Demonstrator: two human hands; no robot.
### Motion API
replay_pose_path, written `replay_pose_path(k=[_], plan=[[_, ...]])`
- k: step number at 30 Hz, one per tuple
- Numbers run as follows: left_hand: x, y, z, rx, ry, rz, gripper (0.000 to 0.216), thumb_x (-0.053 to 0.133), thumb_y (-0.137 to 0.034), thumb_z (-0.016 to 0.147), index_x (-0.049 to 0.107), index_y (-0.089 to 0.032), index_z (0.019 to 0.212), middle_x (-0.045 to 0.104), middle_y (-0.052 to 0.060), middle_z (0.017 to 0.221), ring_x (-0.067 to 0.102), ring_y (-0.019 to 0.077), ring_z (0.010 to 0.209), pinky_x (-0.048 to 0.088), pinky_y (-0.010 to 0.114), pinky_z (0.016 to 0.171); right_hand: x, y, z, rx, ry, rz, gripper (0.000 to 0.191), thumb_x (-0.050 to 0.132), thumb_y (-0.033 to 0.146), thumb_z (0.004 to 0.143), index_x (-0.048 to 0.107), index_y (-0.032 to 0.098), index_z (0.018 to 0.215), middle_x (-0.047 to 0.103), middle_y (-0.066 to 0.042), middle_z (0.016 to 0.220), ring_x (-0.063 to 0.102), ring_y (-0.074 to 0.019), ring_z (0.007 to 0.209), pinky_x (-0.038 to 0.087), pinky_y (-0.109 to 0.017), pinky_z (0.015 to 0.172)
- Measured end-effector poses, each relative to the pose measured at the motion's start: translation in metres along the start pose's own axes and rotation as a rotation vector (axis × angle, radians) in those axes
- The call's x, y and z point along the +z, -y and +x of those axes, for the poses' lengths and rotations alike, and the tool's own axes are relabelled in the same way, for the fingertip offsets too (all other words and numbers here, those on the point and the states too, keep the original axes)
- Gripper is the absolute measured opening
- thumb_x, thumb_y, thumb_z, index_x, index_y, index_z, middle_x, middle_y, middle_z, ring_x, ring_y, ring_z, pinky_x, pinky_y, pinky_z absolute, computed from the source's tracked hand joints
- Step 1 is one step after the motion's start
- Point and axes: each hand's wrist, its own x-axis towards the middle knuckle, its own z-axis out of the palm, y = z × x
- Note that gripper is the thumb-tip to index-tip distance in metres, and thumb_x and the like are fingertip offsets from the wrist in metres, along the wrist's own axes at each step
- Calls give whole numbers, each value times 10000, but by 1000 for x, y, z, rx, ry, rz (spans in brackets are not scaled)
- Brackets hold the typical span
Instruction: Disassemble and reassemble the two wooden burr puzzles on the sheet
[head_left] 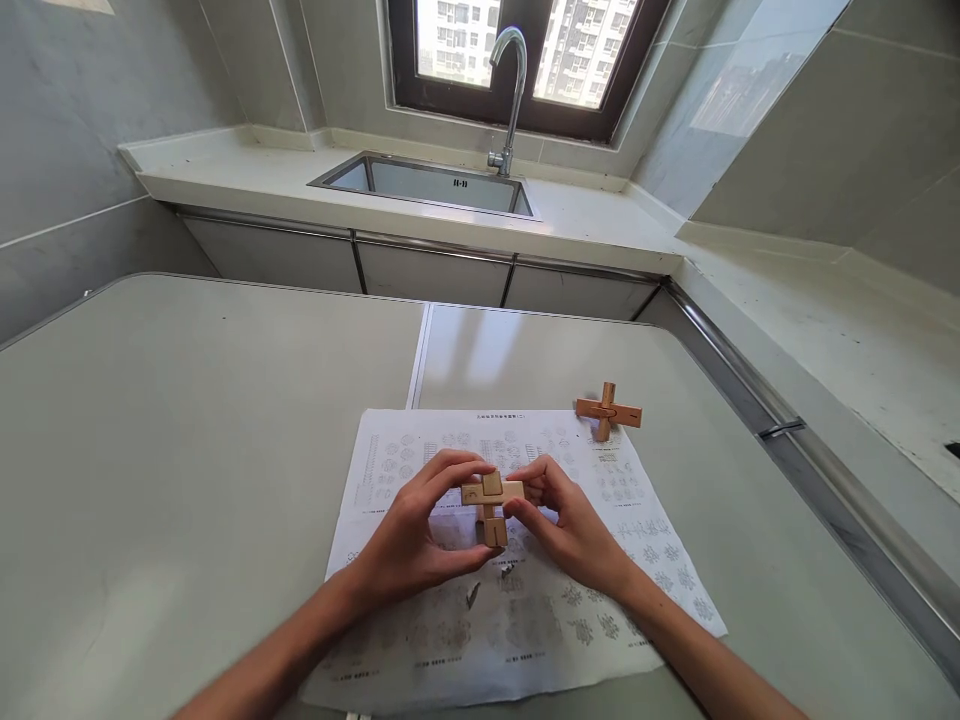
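Observation:
Between my two hands is a light wooden interlocking puzzle made of crossed bars. My left hand pinches it, with fingers at its top end and the thumb at its lower end. The fingers and thumb of my right hand close on the bar sticking out to the right. Beneath the hands lies a large printed instruction sheet with small diagrams, its print upside down from here. A second wooden cross-shaped puzzle, darker in tone, rests at the sheet's far right corner.
The sheet lies on a pale table with a seam down its middle. Two small dark scraps or tears show on the paper. Beyond the table are a counter, a sink, a tap and a window.

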Motion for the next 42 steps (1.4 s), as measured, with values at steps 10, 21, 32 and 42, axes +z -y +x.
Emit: replay_pose_path(k=[10,21,32,42], plan=[[1,0,-1,-36,8,-89,636,840,-174,796,587,-305,1365,644,72,1340,661,259,1220,584,390,1035,1,-2,1,-6,-33,-54,335,642,549,1010,596,226,1085,520,34,735,484,-160,679,417,-302,637],[1,4,3,-190,-229,-160,573,845,-222,802,622,-256,1329,670,65,1320,687,249,1216,561,407,1108,-1,-4,5,-166,-124,-342,320,710,426,978,590,257,1221,653,-76,1122,627,-222,904,556,-384,826],[2,3,4,-200,-236,-110,548,834,-246,820,626,-275,1327,673,57,1320,692,253,1210,579,419,1086,4,-11,5,-264,-73,-521,543,799,267,879,567,291,1369,571,-121,1411,567,-321,1327,515,-522,1117],[3,4,3,-195,-222,-117,557,842,-269,825,618,-274,1334,665,68,1329,681,257,1215,564,427,1090,-3,-12,7,-177,-91,-477,690,835,358,852,508,300,1457,588,-105,1419,574,-317,1319,519,-521,1116]])
